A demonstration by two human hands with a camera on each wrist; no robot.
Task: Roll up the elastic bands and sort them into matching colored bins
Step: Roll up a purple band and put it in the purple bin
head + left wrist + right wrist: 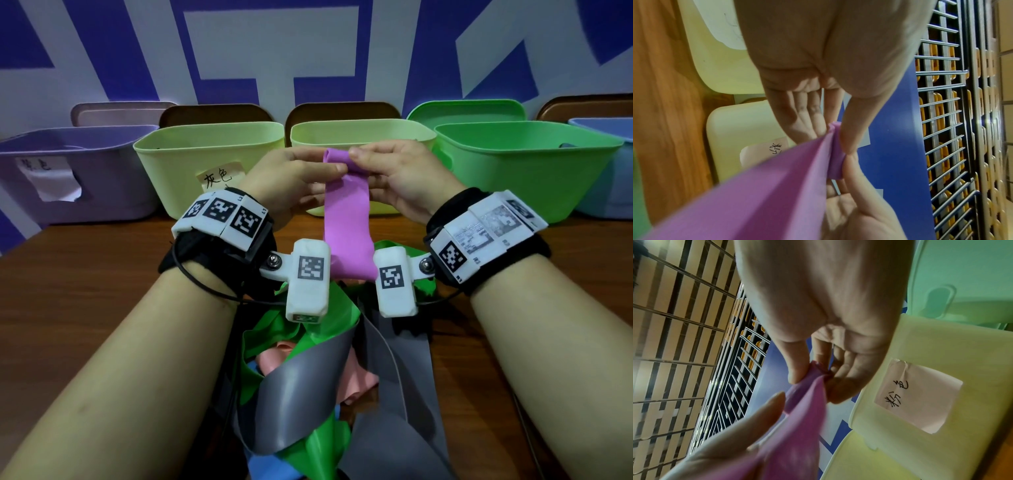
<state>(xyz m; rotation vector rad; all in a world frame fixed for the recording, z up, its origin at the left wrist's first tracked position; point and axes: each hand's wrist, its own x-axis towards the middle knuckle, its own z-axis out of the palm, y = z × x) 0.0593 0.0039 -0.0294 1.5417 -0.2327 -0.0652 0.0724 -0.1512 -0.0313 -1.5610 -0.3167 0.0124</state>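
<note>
Purple band (346, 219): held in the air at 12 o'clock from the pile, in front of the two yellow-green bins. Top end turned over into a short, tight roll; the rest hangs flat down to between the wrists.
Left hand (294, 178): thumb and fingers pinch the left end of the roll.
Right hand (394, 174): thumb and fingers pinch the right end of the roll; the right wrist view shows the thumb pressed on the rolled edge.
Stage: rolling just begun, by my reading. Only the first turn or two is made; most of the length is unrolled.
Purple bin (68, 171): at 10 o'clock, at the left end of the row; paper label on its front. Its inside is not visible, so its contents cannot be told.
Other bins: two yellow-green (205, 161), both paper-labelled, one green (520, 164), one blue (609, 171) at the right edge. No band shows above any rim; the floors cannot be seen.
Pile (308, 394): at 6 o'clock on the table (85, 308), loose and tangled: grey, green, pink and blue bands, none rolled.
Left to do: finish this roll, carry it to the purple bin, then roll and sort the whole pile. Judged as an early point in the task.
</note>
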